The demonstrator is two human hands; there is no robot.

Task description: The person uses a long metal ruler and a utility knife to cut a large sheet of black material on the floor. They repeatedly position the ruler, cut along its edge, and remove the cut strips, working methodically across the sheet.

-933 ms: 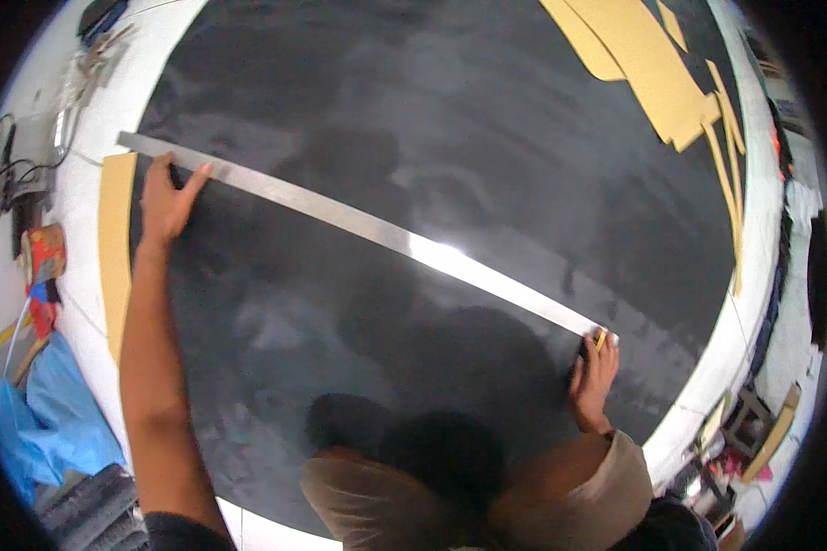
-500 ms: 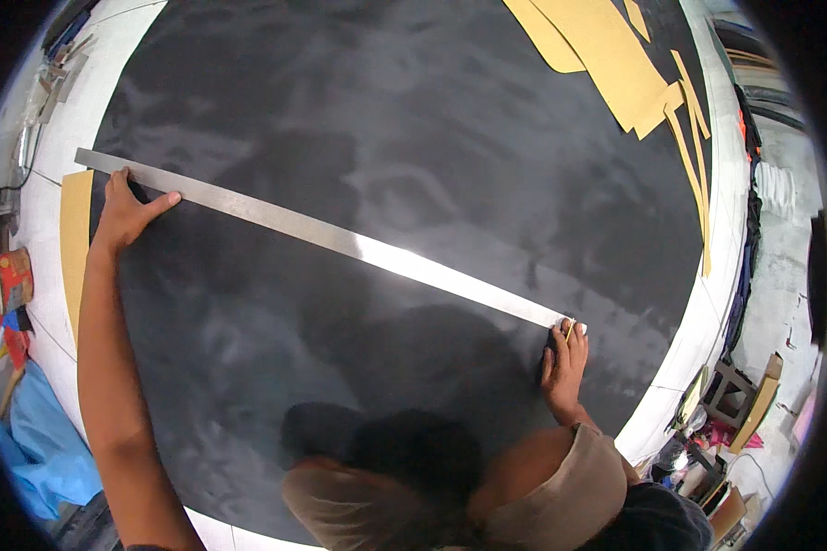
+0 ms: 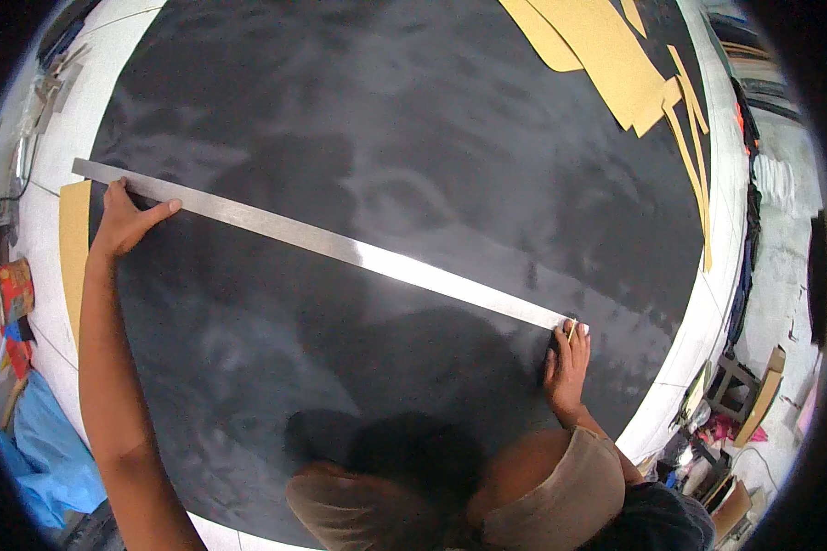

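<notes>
Long metal ruler (image 3: 326,241) is lying across the dark sheet (image 3: 413,138), left hand (image 3: 124,220) spread flat pinning its upper-left end, right hand (image 3: 565,363) pressing fingers together at its lower-right end; uneven pressure could let it pivot.

Work area: large white table (image 3: 708,303) under bright light.
Clutter lines the pale floor (image 3: 786,239) at right; blue sheeting (image 3: 41,441) lies lower left.

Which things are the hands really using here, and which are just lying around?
In use:
- long metal ruler, lying across the dark sheet
- left hand pressing one end of it
- right hand at the other end, holding something small, perhaps a marker

Lying about:
- tan paper pieces at the far right
- tan strip by the left edge
- blue cloth
</notes>
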